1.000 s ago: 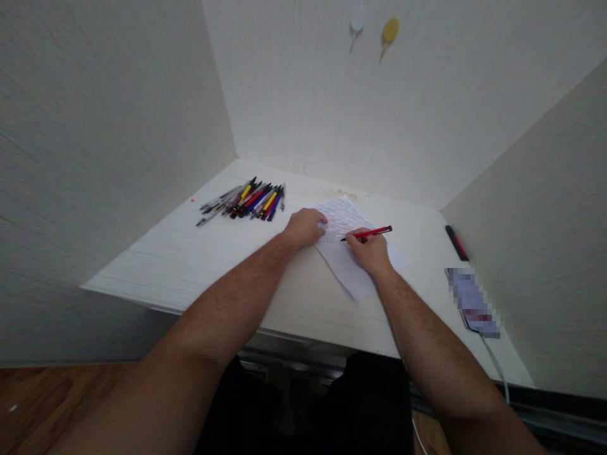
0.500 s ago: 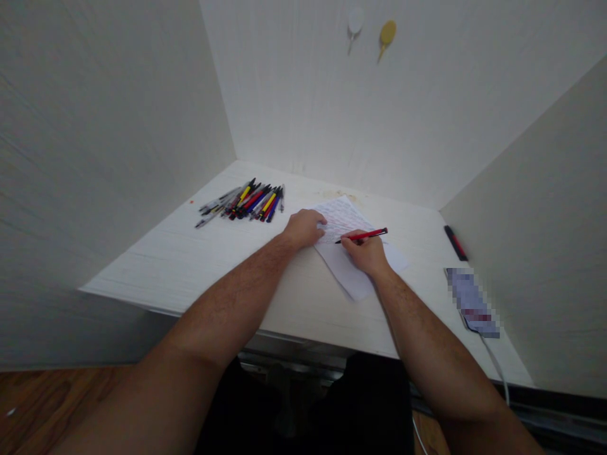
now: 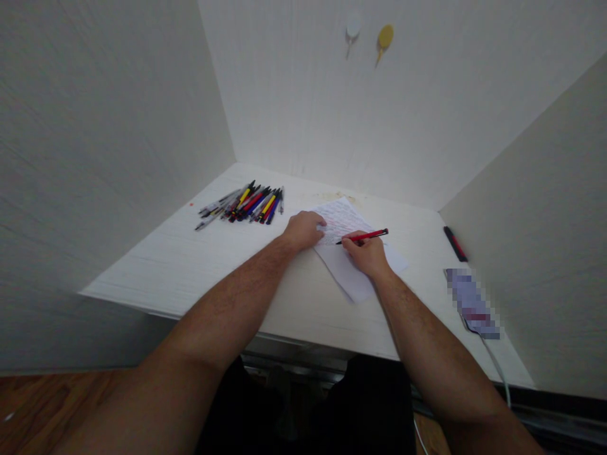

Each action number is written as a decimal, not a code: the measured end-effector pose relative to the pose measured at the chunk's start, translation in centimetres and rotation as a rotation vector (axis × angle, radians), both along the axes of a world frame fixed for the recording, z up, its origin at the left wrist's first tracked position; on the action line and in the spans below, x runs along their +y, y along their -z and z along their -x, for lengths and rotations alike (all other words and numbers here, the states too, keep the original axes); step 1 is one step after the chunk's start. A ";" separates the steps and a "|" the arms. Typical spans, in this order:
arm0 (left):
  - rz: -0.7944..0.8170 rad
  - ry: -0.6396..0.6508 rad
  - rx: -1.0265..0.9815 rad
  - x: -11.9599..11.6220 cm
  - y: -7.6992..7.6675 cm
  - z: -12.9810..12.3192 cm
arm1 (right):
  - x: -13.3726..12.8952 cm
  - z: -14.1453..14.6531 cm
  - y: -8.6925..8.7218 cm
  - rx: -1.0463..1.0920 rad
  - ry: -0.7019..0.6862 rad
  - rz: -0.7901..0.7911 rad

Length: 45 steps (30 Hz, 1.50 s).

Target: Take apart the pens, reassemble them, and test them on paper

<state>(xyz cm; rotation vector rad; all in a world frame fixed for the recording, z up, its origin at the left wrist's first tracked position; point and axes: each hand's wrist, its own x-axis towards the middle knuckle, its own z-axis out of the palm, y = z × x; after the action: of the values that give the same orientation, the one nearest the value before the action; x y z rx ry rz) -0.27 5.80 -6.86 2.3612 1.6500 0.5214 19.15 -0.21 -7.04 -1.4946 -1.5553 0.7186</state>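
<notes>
My right hand [image 3: 366, 253] pinches a red pen [image 3: 372, 236] with a black tip and black end. Its tip points left and meets the paper just below the lowest lines of writing. The sheet of paper [image 3: 345, 268] lies at a slant on the table; handwriting covers its upper part, while the lower part is blank. On the sheet's left edge rests my left hand [image 3: 303, 230], thumb and forefinger apart, with nothing held in it. Its other fingers are partly hidden from view.
A heap of pens [image 3: 246, 203] in several colours lies at the back left of the white table [image 3: 156, 262]. To the right are a black-and-red object [image 3: 455, 244] and a blurred-out phone [image 3: 472, 303] with a white cable [image 3: 497, 366]. Walls enclose three sides.
The pen tip and right hand have shifted very slightly to the right along the paper. My left hand stays in place. The whole view has tilted a little.
</notes>
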 end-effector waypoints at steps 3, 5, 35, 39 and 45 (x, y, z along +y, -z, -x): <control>-0.001 0.003 0.004 0.1 0.1 0.0 | 0.2 0.0 0.0 -0.045 0.023 -0.003; -0.004 0.005 0.008 0.1 0.1 0.0 | 0.3 -0.2 -0.1 -0.094 0.108 -0.025; -0.027 0.047 -0.038 0.0 0.4 0.2 | 1.4 -2.5 0.5 -0.014 0.111 -0.293; -0.044 0.023 -0.147 -0.1 0.2 0.1 | 2.0 -3.4 0.1 0.054 0.164 -0.294; -0.077 0.060 -0.347 -1.7 -1.9 -0.7 | 2.3 -3.0 -1.1 0.351 0.307 -0.314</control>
<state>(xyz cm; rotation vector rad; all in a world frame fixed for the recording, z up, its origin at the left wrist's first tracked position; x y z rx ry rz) 0.48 4.14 -5.01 2.2058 1.4217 0.9367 22.13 2.07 -5.91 -1.2555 -1.0859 0.4981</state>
